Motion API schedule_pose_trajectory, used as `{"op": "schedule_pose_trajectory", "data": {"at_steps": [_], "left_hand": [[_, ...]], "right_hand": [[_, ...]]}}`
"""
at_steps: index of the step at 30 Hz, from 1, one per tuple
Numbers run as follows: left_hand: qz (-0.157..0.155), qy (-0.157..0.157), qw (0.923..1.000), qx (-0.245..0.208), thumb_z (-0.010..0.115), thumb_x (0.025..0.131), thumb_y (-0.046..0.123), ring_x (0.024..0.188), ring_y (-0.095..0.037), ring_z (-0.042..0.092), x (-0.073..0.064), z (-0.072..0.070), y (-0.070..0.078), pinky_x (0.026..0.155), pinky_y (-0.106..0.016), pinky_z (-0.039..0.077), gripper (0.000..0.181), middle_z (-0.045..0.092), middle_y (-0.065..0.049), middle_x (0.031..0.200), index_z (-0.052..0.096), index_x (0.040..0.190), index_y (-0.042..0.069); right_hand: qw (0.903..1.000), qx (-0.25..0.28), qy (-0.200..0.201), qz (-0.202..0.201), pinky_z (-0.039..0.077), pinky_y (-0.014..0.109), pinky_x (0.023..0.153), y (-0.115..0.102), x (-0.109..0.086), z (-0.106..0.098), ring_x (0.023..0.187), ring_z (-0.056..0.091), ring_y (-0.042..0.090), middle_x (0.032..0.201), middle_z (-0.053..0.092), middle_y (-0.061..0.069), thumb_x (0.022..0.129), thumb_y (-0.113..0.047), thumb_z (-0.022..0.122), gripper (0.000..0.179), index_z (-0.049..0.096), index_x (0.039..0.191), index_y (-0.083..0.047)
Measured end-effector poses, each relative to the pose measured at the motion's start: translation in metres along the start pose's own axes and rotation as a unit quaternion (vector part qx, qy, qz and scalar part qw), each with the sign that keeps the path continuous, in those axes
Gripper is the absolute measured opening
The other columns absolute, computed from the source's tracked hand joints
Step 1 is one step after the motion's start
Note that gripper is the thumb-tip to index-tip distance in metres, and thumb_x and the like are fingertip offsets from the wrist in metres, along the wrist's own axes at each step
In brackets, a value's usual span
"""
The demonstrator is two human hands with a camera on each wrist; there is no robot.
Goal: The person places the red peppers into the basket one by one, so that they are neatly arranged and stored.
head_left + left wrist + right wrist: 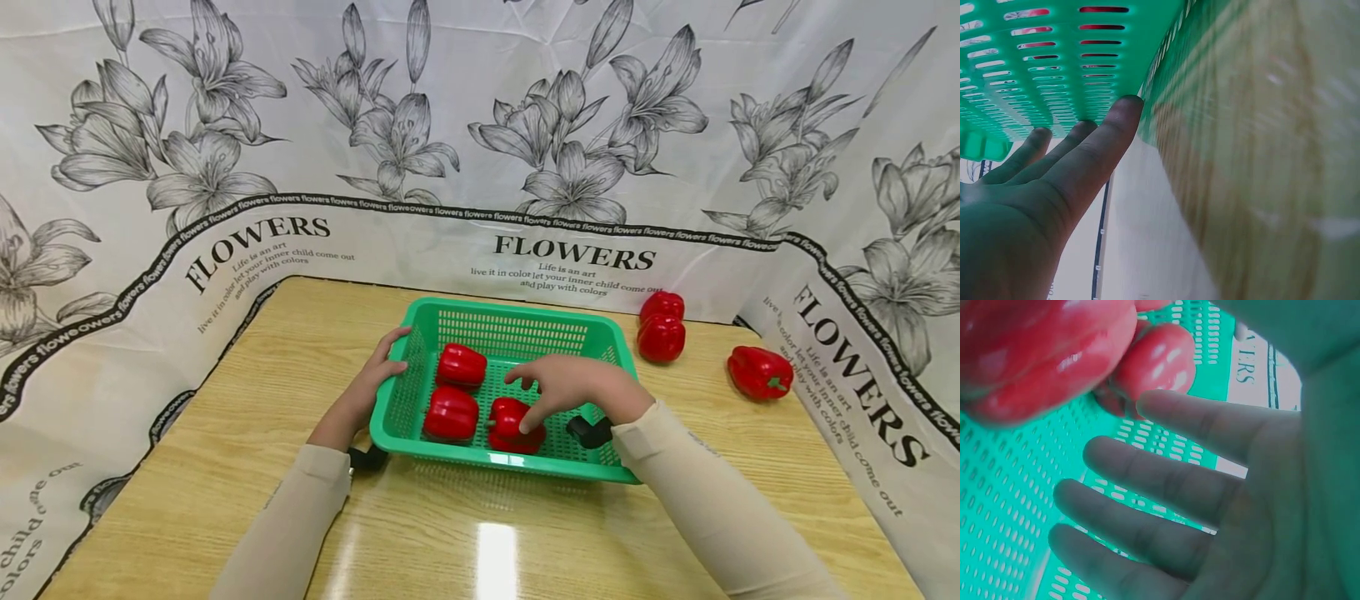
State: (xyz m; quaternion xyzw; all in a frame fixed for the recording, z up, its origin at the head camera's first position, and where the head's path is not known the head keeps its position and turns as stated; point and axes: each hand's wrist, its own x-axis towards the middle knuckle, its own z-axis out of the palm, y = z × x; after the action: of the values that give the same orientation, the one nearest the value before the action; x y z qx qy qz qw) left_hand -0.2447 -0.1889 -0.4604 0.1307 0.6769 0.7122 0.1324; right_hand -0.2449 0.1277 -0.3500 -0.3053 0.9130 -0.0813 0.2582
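Observation:
A green plastic basket point(517, 312) with slotted walls sits on the table. My left hand point(367, 383) holds its left rim, thumb over the edge; in the left wrist view several fingers point(1085, 150) lie along the outer wall. Inside are three red bell peppers: one at the back left point(462, 365), one at the front left point(451, 413), and one near the middle front point(510, 437). Over that last pepper is my right hand point(577, 387), its thumb overlapping it. The right wrist view shows the right fingers point(1166, 481) spread and extended, with nothing gripped between them.
Two more red bell peppers point(662, 337) stand close together behind the basket's right end, by the back curtain. Another red pepper point(760, 372) lies farther right. A flower-printed curtain point(420, 242) borders the wooden table point(420, 533) at the back and sides.

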Motion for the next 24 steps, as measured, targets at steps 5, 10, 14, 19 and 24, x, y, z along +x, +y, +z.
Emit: {"op": "schedule_pose_trajectory", "data": {"at_steps": [5,10,14,19,24], "left_hand": [[-0.001,0.002,1.0,0.002,0.039,0.099,0.025,0.124,-0.045,0.044,-0.001,0.0,0.001,0.085,-0.046,0.052,0.059,0.023,-0.015,0.153,0.016,0.152,0.036],[-0.003,0.003,1.0,0.007,0.039,0.099,0.027,0.123,-0.044,0.045,-0.003,0.001,0.003,0.083,-0.046,0.053,0.059,0.025,-0.015,0.152,0.015,0.152,0.037],[-0.006,0.005,0.9999,0.009,0.039,0.099,0.028,0.123,-0.044,0.045,-0.004,0.002,0.003,0.084,-0.045,0.053,0.059,0.025,-0.016,0.151,0.016,0.152,0.038],[-0.007,0.008,0.9999,0.011,0.04,0.099,0.027,0.121,-0.042,0.047,-0.003,0.002,0.003,0.083,-0.046,0.053,0.058,0.026,-0.015,0.151,0.016,0.151,0.039],[-0.008,0.01,0.9999,0.005,0.04,0.098,0.027,0.122,-0.043,0.046,-0.003,0.002,0.002,0.082,-0.046,0.053,0.057,0.027,-0.014,0.15,0.018,0.15,0.041]], "right_hand": [[0.9998,0.001,0.017,-0.011,0.047,0.044,0.093,0.011,-0.007,-0.004,0.114,0.057,0.028,0.126,0.062,0.01,0.078,-0.045,0.076,0.072,0.052,0.138,-0.015],[0.9988,0.001,0.044,-0.022,0.047,0.046,0.094,0.017,-0.015,-0.008,0.114,0.059,0.03,0.125,0.064,0.01,0.08,-0.042,0.074,0.064,0.055,0.135,-0.014],[0.9969,0.008,0.07,-0.035,0.048,0.046,0.093,0.025,-0.022,-0.01,0.114,0.059,0.03,0.125,0.064,0.009,0.083,-0.04,0.072,0.057,0.058,0.132,-0.014],[0.9939,0.02,0.099,-0.045,0.049,0.045,0.092,0.038,-0.029,-0.01,0.112,0.06,0.029,0.123,0.065,0.007,0.085,-0.035,0.071,0.048,0.062,0.127,-0.014],[0.9903,0.029,0.129,-0.042,0.049,0.045,0.093,0.05,-0.036,-0.011,0.111,0.06,0.027,0.122,0.066,0.004,0.086,-0.032,0.07,0.043,0.063,0.125,-0.014]]}}
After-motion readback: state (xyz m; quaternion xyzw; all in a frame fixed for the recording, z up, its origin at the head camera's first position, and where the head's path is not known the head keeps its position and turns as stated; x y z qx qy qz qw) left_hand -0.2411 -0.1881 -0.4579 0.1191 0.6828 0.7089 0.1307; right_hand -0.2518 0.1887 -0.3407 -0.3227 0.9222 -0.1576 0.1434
